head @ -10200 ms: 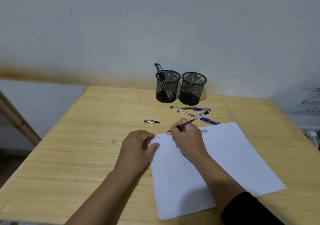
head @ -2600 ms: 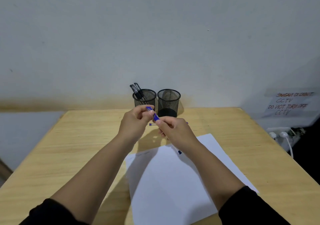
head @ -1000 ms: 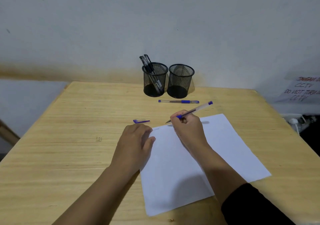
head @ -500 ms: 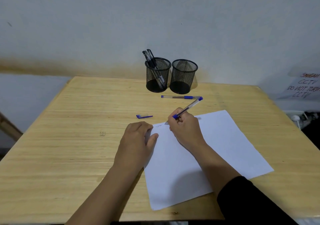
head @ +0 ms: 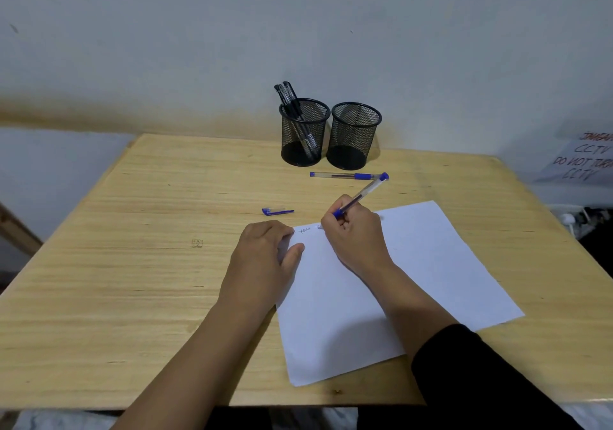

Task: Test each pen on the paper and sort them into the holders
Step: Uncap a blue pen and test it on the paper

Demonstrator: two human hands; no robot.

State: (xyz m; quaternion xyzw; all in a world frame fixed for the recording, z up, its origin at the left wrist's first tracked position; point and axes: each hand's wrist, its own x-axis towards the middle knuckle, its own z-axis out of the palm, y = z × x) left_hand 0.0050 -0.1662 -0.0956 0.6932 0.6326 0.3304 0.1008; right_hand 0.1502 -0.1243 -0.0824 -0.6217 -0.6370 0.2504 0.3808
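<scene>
My right hand (head: 355, 234) grips a blue pen (head: 363, 192), its tip down on the top left of the white paper (head: 414, 263), beside small scribbles. My left hand (head: 262, 257) rests flat on the paper's left edge, thumb on the sheet. The pen's blue cap (head: 277, 211) lies on the table just above my left hand. A second blue pen (head: 345, 175) lies capped in front of the holders. Two black mesh holders stand at the back: the left holder (head: 303, 132) has black pens in it, the right holder (head: 355, 136) looks empty.
The wooden table (head: 132, 263) stands against a pale wall. To the right hangs a paper sign (head: 583, 161) with handwriting, with plugs and cables (head: 577, 219) below it. A wooden beam (head: 16, 227) slants at the far left.
Earlier my hands pulled the cap off the blue pen; the cap now lies on the table. In the last second the pen stands steeper and writes a little further along the paper's top.
</scene>
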